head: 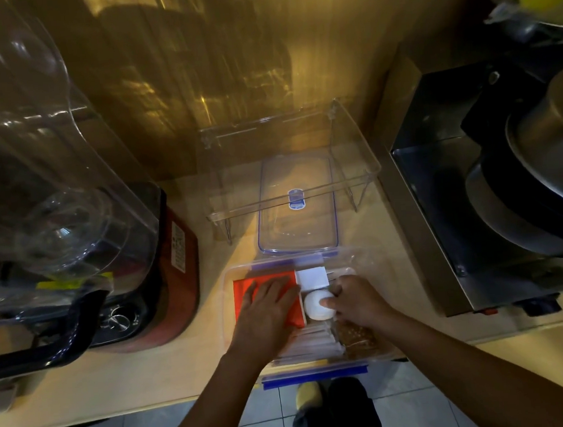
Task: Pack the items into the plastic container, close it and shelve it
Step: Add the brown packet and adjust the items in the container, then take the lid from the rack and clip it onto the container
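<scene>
A clear plastic container with blue clasps sits open at the counter's front edge. Inside lie an orange-red packet, a white plug adapter, a round white object, several clear-wrapped sticks and a brown item. My left hand lies flat on the orange-red packet, fingers spread. My right hand has thumb and fingers curled on the round white object. The container's clear lid with blue trim lies flat just behind it, partly under a small clear shelf.
A clear acrylic shelf riser stands against the wall behind the lid. A blender with a red base and clear cover fills the left. A steel appliance holding dark pans stands at the right. Tiled floor shows below the counter edge.
</scene>
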Motion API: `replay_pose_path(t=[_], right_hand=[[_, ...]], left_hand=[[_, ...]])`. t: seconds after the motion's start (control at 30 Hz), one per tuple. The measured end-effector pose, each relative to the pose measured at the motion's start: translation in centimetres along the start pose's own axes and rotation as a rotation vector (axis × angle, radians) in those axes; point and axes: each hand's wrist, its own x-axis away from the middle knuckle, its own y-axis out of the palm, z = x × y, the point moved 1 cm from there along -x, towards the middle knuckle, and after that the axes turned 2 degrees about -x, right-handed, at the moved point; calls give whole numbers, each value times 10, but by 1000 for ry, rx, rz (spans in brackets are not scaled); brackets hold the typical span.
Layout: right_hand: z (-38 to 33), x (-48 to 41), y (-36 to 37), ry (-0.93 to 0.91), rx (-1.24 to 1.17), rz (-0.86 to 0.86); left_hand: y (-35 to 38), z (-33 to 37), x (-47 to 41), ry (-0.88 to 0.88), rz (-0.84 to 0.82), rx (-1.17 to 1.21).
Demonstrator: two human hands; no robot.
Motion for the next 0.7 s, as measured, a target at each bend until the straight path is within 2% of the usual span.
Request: replay_pose_path(t=[0.23, 0.33, 0.43, 0.6, 0.7], right_hand=[[1, -3, 1, -14, 105, 34], [1, -3, 1, -8, 181, 11], [-5, 0, -2, -18, 189, 38], [-33, 11, -26, -171, 281, 233], [-50, 7, -51, -213, 54, 380]], left_hand=[[-2, 3, 0, -11, -21, 9], [-12, -1, -4, -17, 8, 116], [-26, -7, -12, -97, 83, 298], [-46, -20, -28, -232, 228, 385], [-53, -25, -42, -273, 265, 382]])
